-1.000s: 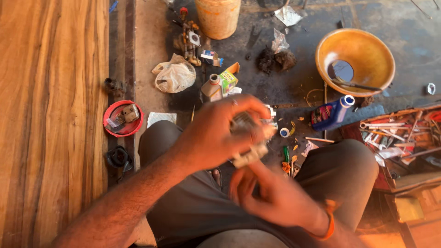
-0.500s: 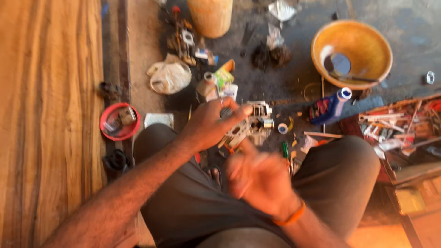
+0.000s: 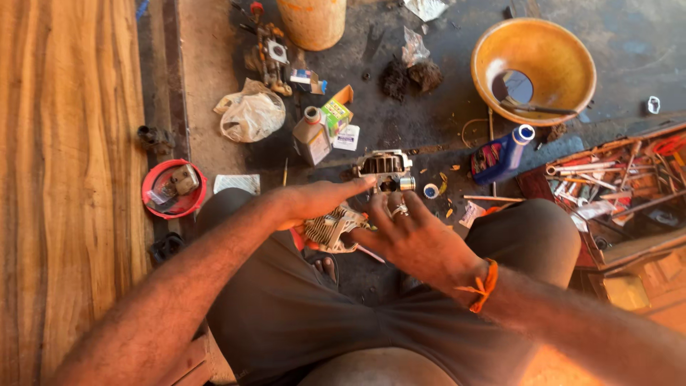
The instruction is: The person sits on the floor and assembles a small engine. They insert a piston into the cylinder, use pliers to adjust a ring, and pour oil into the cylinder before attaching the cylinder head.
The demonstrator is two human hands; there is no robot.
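A small grey metal engine part (image 3: pixel 384 166) sits on the dark ground just ahead of my knees. My left hand (image 3: pixel 323 200) stretches out to it, fingertips pinching its near left edge. Coming from the right, my right hand (image 3: pixel 411 234), with a ring and an orange wristband, spreads its fingers and rests the tips on the part's near side by a short silver tube (image 3: pixel 405 184). Under both hands, between my legs, lies a pale finned metal casing (image 3: pixel 330 229), partly hidden.
An orange bowl (image 3: pixel 564 53) stands far right, a blue bottle (image 3: pixel 500 156) nearer. An open tray of wrenches (image 3: pixel 607 179) is at the right. A grey oil bottle (image 3: pixel 311 136), plastic bag (image 3: pixel 250 116), red dish of parts (image 3: pixel 151 194) and wooden plank (image 3: pixel 64 179) are on the left.
My left hand has lowered the metal part from in front of me down to the ground farther ahead. My right hand has followed it forward and now touches it.
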